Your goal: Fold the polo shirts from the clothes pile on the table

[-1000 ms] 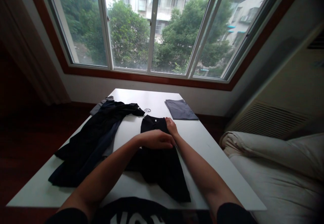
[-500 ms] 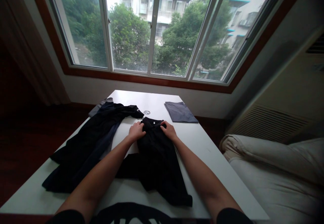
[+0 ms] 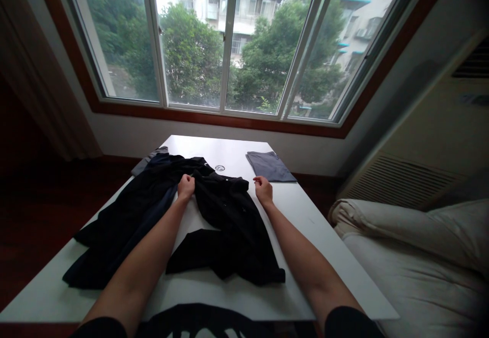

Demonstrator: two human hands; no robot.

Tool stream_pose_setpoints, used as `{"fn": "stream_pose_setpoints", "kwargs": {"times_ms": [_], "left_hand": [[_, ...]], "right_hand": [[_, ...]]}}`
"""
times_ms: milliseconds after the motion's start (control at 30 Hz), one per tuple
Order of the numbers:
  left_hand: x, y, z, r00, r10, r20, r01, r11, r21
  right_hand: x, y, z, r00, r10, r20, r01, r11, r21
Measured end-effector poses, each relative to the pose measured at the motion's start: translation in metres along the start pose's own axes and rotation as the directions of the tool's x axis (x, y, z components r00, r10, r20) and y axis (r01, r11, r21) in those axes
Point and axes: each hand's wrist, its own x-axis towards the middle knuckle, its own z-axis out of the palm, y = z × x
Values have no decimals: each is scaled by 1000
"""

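Note:
Black trousers (image 3: 233,226) lie spread and rumpled on the white table (image 3: 324,271), their waistband toward the window. My left hand (image 3: 186,186) is closed on the left end of the waistband, beside the pile of dark clothes (image 3: 133,205). Just right of the waistband is my right hand (image 3: 263,190), apart from the cloth, its fingers bent; whether it holds anything is too small to tell. One leg of the trousers reaches toward me, and the other is folded out to the left.
A folded grey cloth (image 3: 271,166) rests at the table's back right. Near the back middle is a small round mark (image 3: 219,167). A beige sofa (image 3: 412,256) stands right of the table, and a window (image 3: 225,47) is beyond it.
My left hand has moved left, stretching the waistband that way. My right hand has come off the waistband and sits slightly further right. The trouser hem nearest me has shifted away from me.

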Motion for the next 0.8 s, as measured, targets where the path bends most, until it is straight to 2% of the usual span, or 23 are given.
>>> {"fn": "stream_pose_setpoints", "kwargs": {"times_ms": [67,133,233,300,333,400,500,567,633,733,800], "left_hand": [[0,0,2,1000,-15,-24,15,999,-40],[-3,1,5,999,10,-51,-14,997,-79],[-10,2,13,981,182,-68,-186,981,-56],[-14,2,18,947,321,-9,-321,947,15],[-16,2,20,928,371,36,-372,927,49],[-19,1,22,895,430,117,-442,892,95],[-22,3,18,874,451,180,-477,867,146],[-24,5,13,891,420,173,-448,875,183],[-27,6,8,916,379,129,-399,889,225],[-31,7,3,940,335,70,-341,900,272],[-34,10,0,936,350,24,-342,896,282]], "right_hand": [[-3,-8,0,994,-106,2,106,994,-8],[-9,-21,2,971,-229,64,229,973,4],[-24,-42,7,884,-384,265,396,918,10],[-35,-51,12,825,-406,393,460,887,-50],[-39,-54,14,810,-391,436,476,874,-100],[-42,-54,17,816,-334,472,471,858,-206],[-32,-41,16,889,-212,405,343,894,-287],[-19,-25,10,952,-99,289,188,936,-299],[-5,-5,-1,988,39,150,8,953,-302],[9,25,-21,972,230,-43,-232,927,-295],[14,39,-30,953,267,-140,-297,910,-287]]}}
